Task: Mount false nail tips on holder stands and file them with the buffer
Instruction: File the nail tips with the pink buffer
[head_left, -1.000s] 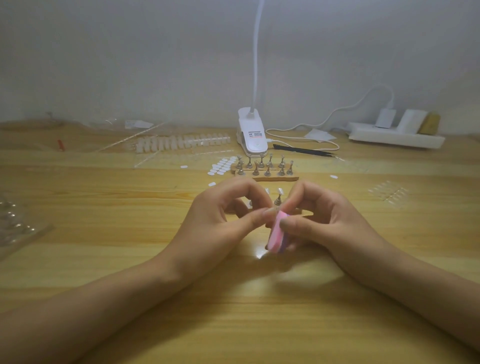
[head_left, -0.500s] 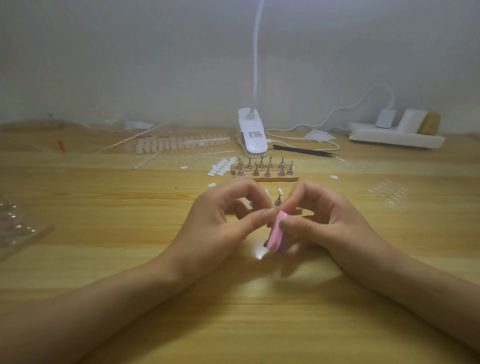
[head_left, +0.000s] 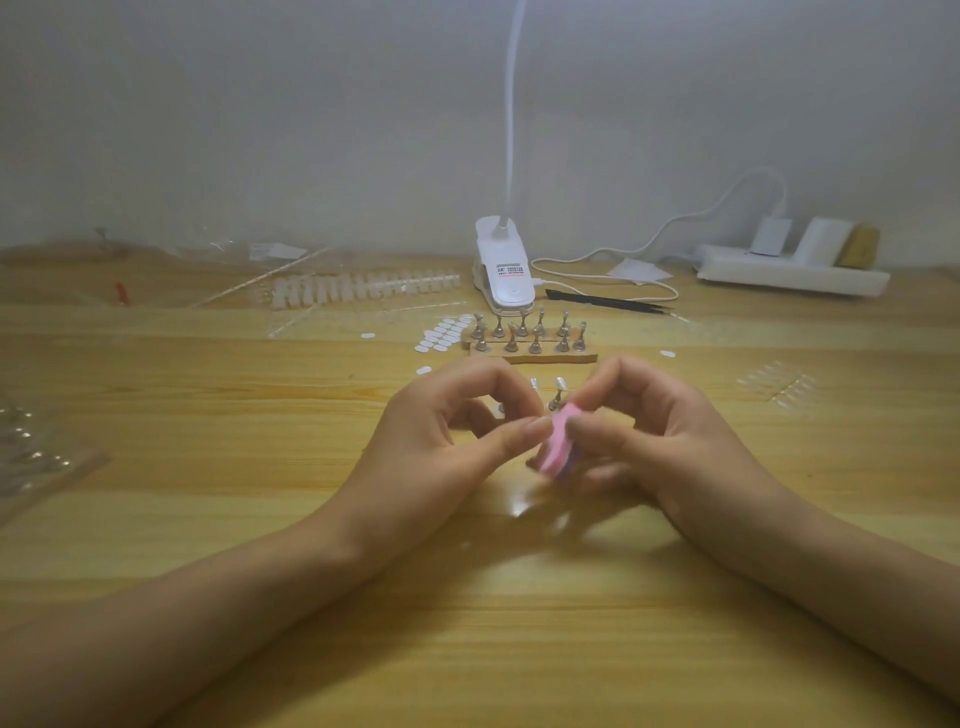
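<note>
My right hand (head_left: 660, 441) grips a pink buffer block (head_left: 558, 444) between thumb and fingers, low over the table centre. My left hand (head_left: 441, 441) has thumb and forefinger curled together right against the buffer's left face; what they pinch is hidden. Just behind my fingers stands a metal holder stand with a clear nail tip (head_left: 557, 391) on it. Farther back, a wooden base (head_left: 535, 357) carries several bare metal holder stands.
A strip of clear nail tips (head_left: 363, 286) and white adhesive dots (head_left: 441, 335) lie at the back left. A white clip lamp (head_left: 504, 270), black tweezers (head_left: 608, 301) and a power strip (head_left: 789, 273) sit at the back. More tips (head_left: 779, 387) lie right, a plastic pack (head_left: 31, 457) left.
The buffer in my right hand has shifted slightly against the left fingertips. Both hands stay in the same place.
</note>
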